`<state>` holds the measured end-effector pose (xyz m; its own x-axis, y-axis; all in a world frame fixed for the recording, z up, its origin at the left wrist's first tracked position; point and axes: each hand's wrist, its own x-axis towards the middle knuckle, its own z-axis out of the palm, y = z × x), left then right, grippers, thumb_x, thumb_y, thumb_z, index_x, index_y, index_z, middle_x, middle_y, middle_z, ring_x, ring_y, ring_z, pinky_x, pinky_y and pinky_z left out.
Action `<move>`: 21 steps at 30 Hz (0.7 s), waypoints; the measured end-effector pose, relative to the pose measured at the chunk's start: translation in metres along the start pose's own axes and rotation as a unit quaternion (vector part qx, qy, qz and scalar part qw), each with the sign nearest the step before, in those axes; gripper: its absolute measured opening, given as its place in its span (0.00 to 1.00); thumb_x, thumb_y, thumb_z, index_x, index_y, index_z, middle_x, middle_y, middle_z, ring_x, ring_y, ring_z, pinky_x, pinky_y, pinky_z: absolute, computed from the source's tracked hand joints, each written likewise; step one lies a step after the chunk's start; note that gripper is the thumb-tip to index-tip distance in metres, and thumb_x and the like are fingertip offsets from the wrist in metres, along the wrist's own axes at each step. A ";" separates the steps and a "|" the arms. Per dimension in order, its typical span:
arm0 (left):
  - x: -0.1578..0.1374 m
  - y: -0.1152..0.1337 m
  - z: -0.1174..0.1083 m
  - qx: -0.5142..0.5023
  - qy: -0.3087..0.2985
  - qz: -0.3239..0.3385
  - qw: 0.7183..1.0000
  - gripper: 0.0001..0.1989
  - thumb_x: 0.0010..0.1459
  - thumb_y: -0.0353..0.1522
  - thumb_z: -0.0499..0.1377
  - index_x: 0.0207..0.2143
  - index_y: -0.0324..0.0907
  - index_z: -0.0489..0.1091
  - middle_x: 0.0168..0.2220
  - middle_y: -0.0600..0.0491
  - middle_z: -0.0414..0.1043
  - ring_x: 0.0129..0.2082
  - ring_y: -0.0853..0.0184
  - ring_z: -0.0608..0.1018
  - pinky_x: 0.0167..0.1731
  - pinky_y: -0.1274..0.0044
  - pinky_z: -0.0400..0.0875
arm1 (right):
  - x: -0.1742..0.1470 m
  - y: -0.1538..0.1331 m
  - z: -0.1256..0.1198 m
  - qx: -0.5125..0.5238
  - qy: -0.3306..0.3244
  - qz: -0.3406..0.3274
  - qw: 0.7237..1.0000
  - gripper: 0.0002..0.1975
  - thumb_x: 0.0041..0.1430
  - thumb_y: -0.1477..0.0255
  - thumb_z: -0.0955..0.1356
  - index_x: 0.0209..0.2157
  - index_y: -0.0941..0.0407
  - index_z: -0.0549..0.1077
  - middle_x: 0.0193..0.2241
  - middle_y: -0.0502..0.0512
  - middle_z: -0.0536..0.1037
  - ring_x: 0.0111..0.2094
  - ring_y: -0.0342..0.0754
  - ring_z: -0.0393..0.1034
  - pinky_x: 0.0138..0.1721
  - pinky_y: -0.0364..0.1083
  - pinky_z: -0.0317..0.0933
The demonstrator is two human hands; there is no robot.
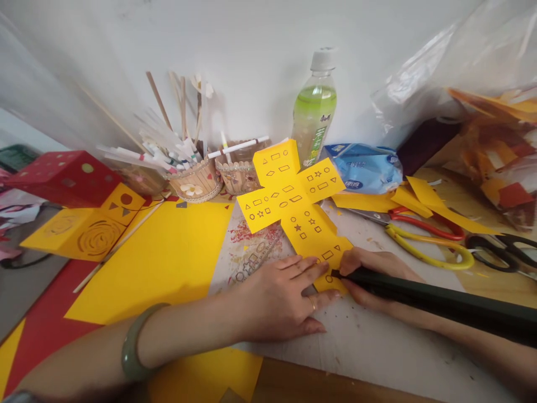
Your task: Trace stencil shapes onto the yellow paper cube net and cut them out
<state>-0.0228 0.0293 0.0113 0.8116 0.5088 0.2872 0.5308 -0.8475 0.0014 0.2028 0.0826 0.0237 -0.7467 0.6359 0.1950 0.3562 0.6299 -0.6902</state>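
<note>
A yellow cross-shaped paper cutout (289,196), a box net with flaps, lies on the pale work board (356,336). Small dark outlines of stars, circles, rectangles and triangles cover its panels. My left hand (285,296) rests flat, fingers stretched, on the cutout's near end and the board. In my right hand (373,268) is a long black pen-like tool (436,296), gripped close to its tip. That tip touches the nearest panel beside a small circle. Just left of the cutout, a transparent shape stencil (254,260) lies partly hidden behind my left hand.
Yellow sheets (168,252) and a red sheet (50,313) spread leftward, near a red box (67,176). Behind stand marker baskets (195,182) and a green drink bottle (314,112). Right are blue wipes (364,168), yellow-red scissors (428,257), black scissors (499,252).
</note>
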 end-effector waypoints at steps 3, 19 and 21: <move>0.000 0.000 0.000 0.000 0.009 0.000 1.000 0.23 0.63 0.45 0.52 0.54 0.42 0.68 0.55 0.39 0.66 0.53 0.56 0.72 0.53 0.67 0.64 | -0.001 0.001 0.001 -0.005 0.000 0.001 1.000 0.06 0.53 0.77 0.64 0.30 0.51 0.62 0.24 0.45 0.74 0.23 0.41 0.67 0.24 0.40 0.60; 0.003 0.024 0.000 0.108 0.070 -0.008 0.992 0.17 0.62 0.34 0.53 0.50 0.33 0.69 0.48 0.33 0.72 0.49 0.55 0.76 0.49 0.68 0.69 | -0.003 -0.007 0.006 -0.009 -0.001 0.053 0.999 0.04 0.54 0.75 0.64 0.28 0.53 0.62 0.22 0.44 0.69 0.21 0.41 0.63 0.22 0.40 0.56; 0.004 0.029 -0.007 0.095 0.053 -0.015 0.994 0.18 0.62 0.36 0.53 0.48 0.32 0.69 0.47 0.33 0.72 0.48 0.54 0.77 0.47 0.67 0.71 | -0.003 -0.006 0.006 0.005 0.003 0.058 0.998 0.04 0.54 0.75 0.63 0.28 0.53 0.62 0.21 0.44 0.69 0.21 0.41 0.62 0.22 0.40 0.56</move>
<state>-0.0062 0.0060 0.0192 0.7697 0.5055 0.3899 0.5988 -0.7835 -0.1663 0.1996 0.0743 0.0234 -0.6974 0.7069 0.1176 0.4344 0.5475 -0.7152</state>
